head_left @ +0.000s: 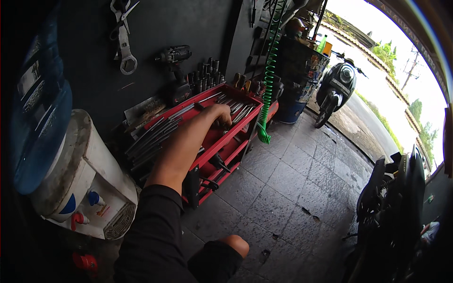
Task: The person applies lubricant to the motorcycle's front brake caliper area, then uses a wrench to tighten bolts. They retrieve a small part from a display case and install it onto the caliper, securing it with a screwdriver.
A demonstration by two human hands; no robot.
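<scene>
My left arm, in a dark sleeve, reaches forward over a red metal tool cart [207, 160]. At its end, my left hand [220, 114] is down in the cart's top tray, among the tools. Its fingers are curled downward and closed, and what they hold, if anything, is hidden. Several silver wrenches [243, 112] lie in the tray just beside the fingers. Long metal tools [155, 137] lie in rows at the cart's near left end, partly behind my forearm. My right hand is out of view.
A white water dispenser [87, 165] with a blue bottle stands close at left. Behind the cart are a cordless impact wrench [175, 70] and upright sockets [207, 75]. A green coiled hose [270, 70] hangs beyond it. Motorcycles stand at far right [337, 85] and near right [391, 207].
</scene>
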